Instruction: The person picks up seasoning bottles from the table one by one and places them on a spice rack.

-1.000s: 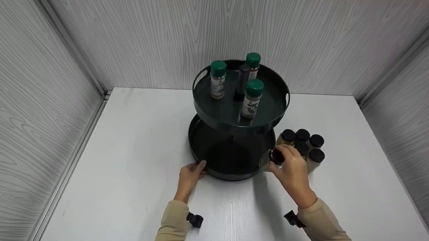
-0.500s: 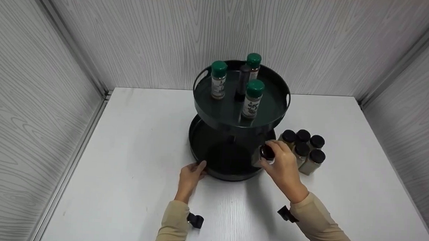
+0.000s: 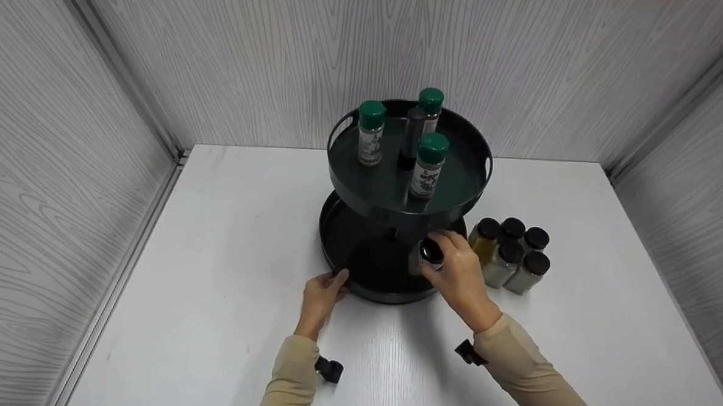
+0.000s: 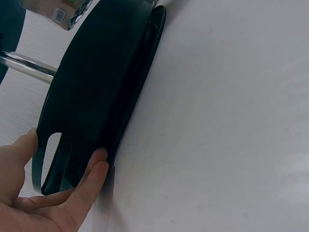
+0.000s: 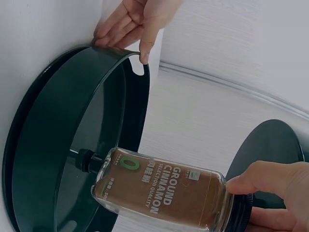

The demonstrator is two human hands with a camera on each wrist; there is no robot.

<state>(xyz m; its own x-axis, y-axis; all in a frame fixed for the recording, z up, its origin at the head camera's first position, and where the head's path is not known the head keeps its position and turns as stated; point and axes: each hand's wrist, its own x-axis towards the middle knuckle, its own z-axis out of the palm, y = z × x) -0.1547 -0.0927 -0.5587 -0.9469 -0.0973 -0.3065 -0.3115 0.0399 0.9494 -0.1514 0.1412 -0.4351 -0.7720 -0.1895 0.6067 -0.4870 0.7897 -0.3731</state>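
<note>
In the right wrist view, my right hand [image 3: 457, 282] grips a glass spice jar labelled ground cinnamon [image 5: 154, 188] by its black cap [image 5: 238, 212]. The jar is tilted over the lower tier [image 3: 359, 258] of a dark green two-tier round tray stand [image 3: 388, 299]. My left hand [image 3: 320, 299] holds the lower tier's front-left rim beside a handle slot. Its thumb [image 4: 29, 142] is on the upper edge and its fingers [image 4: 89, 186] lie against the outer wall. Several green-capped spice bottles [image 3: 425, 175] stand on the upper tier [image 3: 380, 185] around the dark central post [image 3: 413, 132].
Just right of the stand, several black-capped spice jars [image 3: 523, 277] stand close together on the white table [image 3: 225, 252]. The upper tier overhangs the back of the lower one. Grey wood-grain panels [image 3: 270, 58] enclose the table at the back and sides.
My right hand has moved left with the cinnamon jar, from beside the jar group to over the lower tier. The left hand stays on the rim.
</note>
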